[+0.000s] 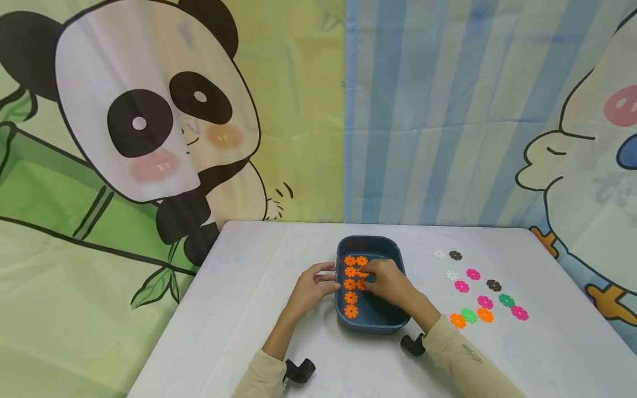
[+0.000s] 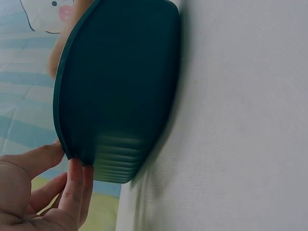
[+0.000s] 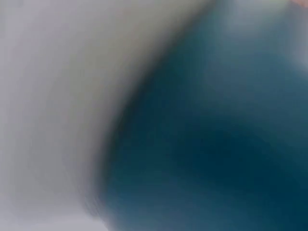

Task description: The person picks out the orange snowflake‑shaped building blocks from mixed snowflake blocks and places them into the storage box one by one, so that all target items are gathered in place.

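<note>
A dark blue rectangular tub (image 1: 380, 315) stands on the white table. Along its left side lie orange flower-shaped discs (image 1: 351, 312) in a column, with a second, shorter column beside it. My left hand (image 1: 309, 288) is at the tub's left rim; in the left wrist view its thumb and fingers pinch the rim of the tub (image 2: 120, 72). Reaching over the right rim, my right hand (image 1: 390, 283) has its fingertips at an orange flower disc (image 1: 360, 284) in the second column and seems to pinch it. The right wrist view is blurred, showing mostly the tub wall (image 3: 202, 144).
Right of the tub, loose flower discs are scattered on the table: pink (image 1: 485, 302), white (image 1: 452, 275), brown (image 1: 494, 285), green (image 1: 469, 315) and orange (image 1: 485, 315). A printed curtain (image 1: 398, 110) hangs behind the table's far edge.
</note>
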`<action>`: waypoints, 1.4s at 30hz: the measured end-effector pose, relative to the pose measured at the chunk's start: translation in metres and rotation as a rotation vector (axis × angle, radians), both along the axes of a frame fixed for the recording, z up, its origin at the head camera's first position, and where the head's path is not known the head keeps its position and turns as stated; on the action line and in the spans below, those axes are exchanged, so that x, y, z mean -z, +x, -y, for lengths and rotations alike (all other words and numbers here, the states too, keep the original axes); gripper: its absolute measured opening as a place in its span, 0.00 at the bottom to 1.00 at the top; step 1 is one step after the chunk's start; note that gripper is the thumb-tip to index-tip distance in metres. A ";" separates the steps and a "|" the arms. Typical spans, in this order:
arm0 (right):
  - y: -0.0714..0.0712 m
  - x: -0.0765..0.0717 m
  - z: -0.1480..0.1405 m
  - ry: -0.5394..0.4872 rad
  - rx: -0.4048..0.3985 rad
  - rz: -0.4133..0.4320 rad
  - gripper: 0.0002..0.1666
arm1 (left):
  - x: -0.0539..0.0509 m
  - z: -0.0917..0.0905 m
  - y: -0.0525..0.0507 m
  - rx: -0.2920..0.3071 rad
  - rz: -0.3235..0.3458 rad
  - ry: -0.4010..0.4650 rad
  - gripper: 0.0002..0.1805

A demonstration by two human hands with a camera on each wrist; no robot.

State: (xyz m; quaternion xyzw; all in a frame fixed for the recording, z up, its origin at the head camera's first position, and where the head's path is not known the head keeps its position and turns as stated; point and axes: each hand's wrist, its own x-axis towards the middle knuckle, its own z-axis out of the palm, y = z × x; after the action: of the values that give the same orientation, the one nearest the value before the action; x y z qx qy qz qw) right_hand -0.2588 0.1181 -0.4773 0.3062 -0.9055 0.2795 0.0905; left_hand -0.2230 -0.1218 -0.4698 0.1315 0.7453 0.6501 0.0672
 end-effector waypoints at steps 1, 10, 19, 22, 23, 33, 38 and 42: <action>0.001 -0.003 -0.003 -0.002 0.010 -0.002 0.16 | 0.000 0.000 0.000 -0.003 0.001 -0.003 0.31; 0.010 -0.034 -0.050 -0.002 0.094 -0.024 0.20 | 0.027 0.002 -0.015 -0.039 -0.007 -0.031 0.31; 0.023 -0.038 -0.114 0.029 0.184 -0.071 0.19 | 0.029 0.004 -0.015 -0.047 -0.007 -0.030 0.31; 0.031 -0.032 -0.133 0.024 0.206 -0.049 0.18 | 0.029 0.004 -0.015 -0.050 -0.003 -0.036 0.30; 0.033 -0.029 -0.140 0.022 0.212 -0.032 0.18 | 0.028 0.003 -0.014 -0.052 -0.002 -0.041 0.30; 0.058 -0.011 -0.196 0.063 0.279 0.183 0.21 | 0.028 0.002 -0.015 -0.040 -0.009 -0.028 0.31; 0.067 -0.004 -0.217 0.097 0.330 0.271 0.22 | 0.028 0.001 -0.015 -0.039 0.001 -0.030 0.31; 0.074 0.001 -0.230 0.114 0.333 0.293 0.22 | 0.028 0.000 -0.016 -0.033 0.005 -0.020 0.32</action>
State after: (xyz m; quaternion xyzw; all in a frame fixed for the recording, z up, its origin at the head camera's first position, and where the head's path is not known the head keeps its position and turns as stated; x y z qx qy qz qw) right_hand -0.1850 0.3482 -0.4787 0.1133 -0.9613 0.2508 -0.0146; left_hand -0.2388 -0.1222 -0.4979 0.1168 0.7536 0.6441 0.0598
